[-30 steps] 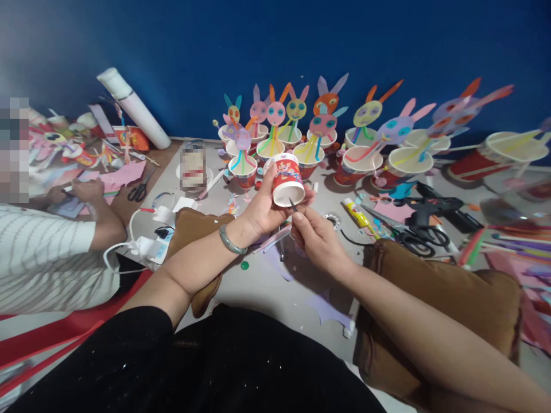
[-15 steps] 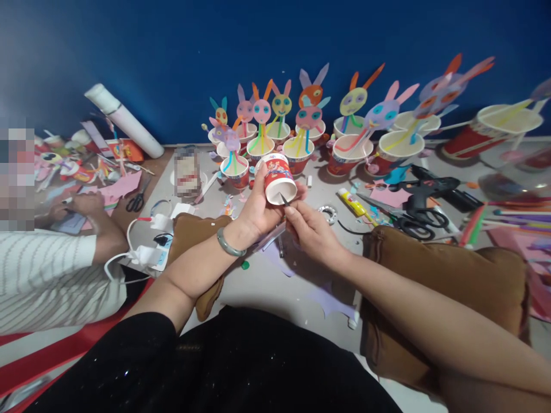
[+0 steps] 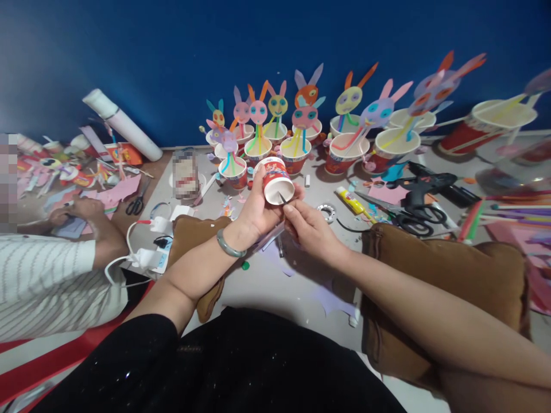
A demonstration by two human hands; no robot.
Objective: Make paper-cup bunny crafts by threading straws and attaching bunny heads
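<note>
In the left hand [image 3: 258,209], gripped sideways, a paper cup [image 3: 275,180], mouth toward the wearer; right hand [image 3: 307,229] pinching a blade [image 3: 282,198].

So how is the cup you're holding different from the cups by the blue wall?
The held cup is tipped on its side in the left hand, with its open mouth facing the camera; the cups by the wall stand upright on the floor. The held cup looks empty, with the right hand bringing a thin pointed tool to its rim; the cups by the wall hold straws and paper bunny faces. All are red-printed paper cups.
</note>
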